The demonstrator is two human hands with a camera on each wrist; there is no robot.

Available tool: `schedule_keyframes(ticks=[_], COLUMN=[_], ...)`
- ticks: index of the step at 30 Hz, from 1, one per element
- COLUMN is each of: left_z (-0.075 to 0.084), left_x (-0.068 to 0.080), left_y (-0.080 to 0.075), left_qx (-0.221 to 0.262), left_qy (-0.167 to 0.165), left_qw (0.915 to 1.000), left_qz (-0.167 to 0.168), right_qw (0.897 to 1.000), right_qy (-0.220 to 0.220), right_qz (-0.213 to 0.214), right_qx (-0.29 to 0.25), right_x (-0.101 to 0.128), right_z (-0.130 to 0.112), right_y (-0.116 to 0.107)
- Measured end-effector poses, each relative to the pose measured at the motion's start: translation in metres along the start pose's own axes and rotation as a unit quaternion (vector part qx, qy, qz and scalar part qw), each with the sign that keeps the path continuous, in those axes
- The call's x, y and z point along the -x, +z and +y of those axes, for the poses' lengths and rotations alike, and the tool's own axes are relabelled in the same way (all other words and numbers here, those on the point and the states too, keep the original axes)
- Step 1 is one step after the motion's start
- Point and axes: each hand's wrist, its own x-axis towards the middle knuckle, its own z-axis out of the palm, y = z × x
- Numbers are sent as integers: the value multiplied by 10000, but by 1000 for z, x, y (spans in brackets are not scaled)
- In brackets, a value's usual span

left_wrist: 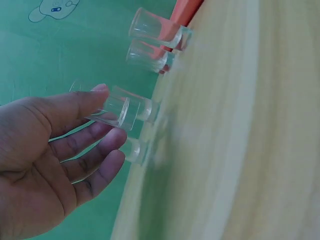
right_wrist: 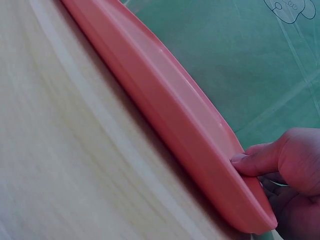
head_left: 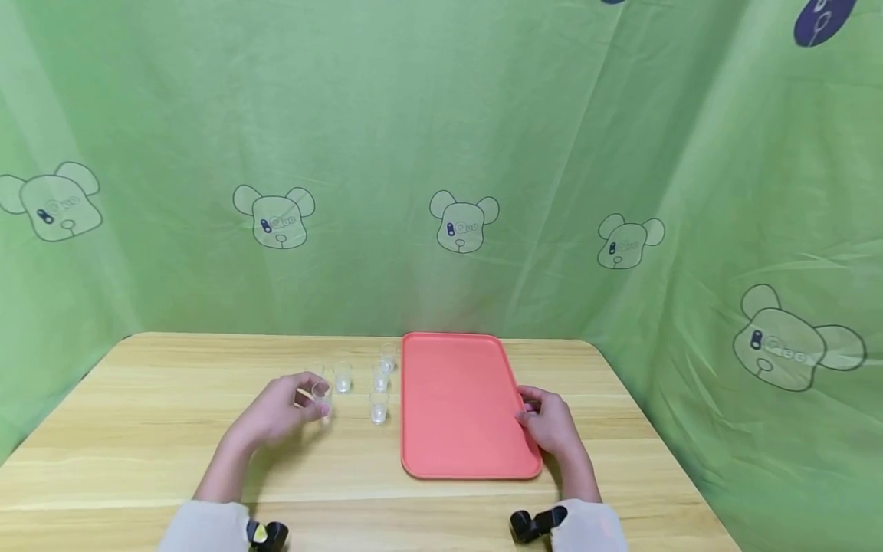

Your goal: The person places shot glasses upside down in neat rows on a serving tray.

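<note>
My left hand [head_left: 279, 410] pinches a small clear shot glass [head_left: 322, 392] between thumb and fingers, at the left of a group of similar glasses. In the left wrist view the held glass [left_wrist: 119, 112] overlaps another glass [left_wrist: 150, 106] behind it. Several more stand upright on the table, among them a shot glass [head_left: 379, 409] nearest the tray and a shot glass [head_left: 343, 378] beside my fingers. My right hand [head_left: 549, 422] grips the right edge of a red tray [head_left: 462, 406], thumb [right_wrist: 245, 162] over the rim, the other fingers partly hidden by it.
The tray lies lengthwise on a light wooden table [head_left: 172, 429], just right of the glasses, its far end near the back edge. A green cloth [head_left: 372, 153] with bear-head prints hangs behind the table and along its sides.
</note>
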Motion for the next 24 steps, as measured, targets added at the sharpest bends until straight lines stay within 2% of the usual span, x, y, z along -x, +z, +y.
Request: schedule_keyframes(ticks=[6,12,24], left_z=[8,21,56], left_x=[-6,-15,-47], left_y=[-2,2,30], left_qx=[-132,60,380], left_qy=[391,590,937], left_qw=[9991,9982,9948], left_qz=[-39,-77,-135], right_qw=[10000,10000,10000], right_qy=[-42,-4,-28], right_qz=[21,32,55], right_qx=[36,46,-47], right_x=[0,0,0], right_z=[0,1,2], right_y=[0,-1,1])
